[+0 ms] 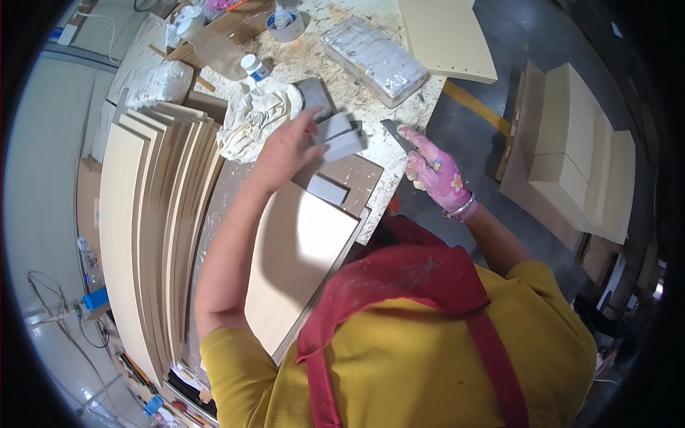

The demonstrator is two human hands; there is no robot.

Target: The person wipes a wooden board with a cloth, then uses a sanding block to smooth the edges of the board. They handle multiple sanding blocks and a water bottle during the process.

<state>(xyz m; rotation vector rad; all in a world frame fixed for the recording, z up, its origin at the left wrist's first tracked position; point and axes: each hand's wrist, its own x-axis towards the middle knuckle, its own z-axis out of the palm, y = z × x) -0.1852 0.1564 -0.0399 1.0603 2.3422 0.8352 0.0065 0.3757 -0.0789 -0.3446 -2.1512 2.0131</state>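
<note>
My bare left hand is at the near end of two light grey rectangular blocks, thumb on one side and fingers on the other. Its fingertips partly cover that end of the blocks. A third grey block lies close by on a brown board. In a pink flowered glove, my right hand grips a thin, dark, flat scraper blade by the table's right edge. Beneath my left forearm lies a pale wood panel. Just beyond my left hand are a dark grey plate and a crumpled white cloth.
Curved pale panels stand stacked on the left. A plastic-wrapped block, a small white bottle and a tape roll sit farther back. Beyond the table's right edge, more panels stand on the floor.
</note>
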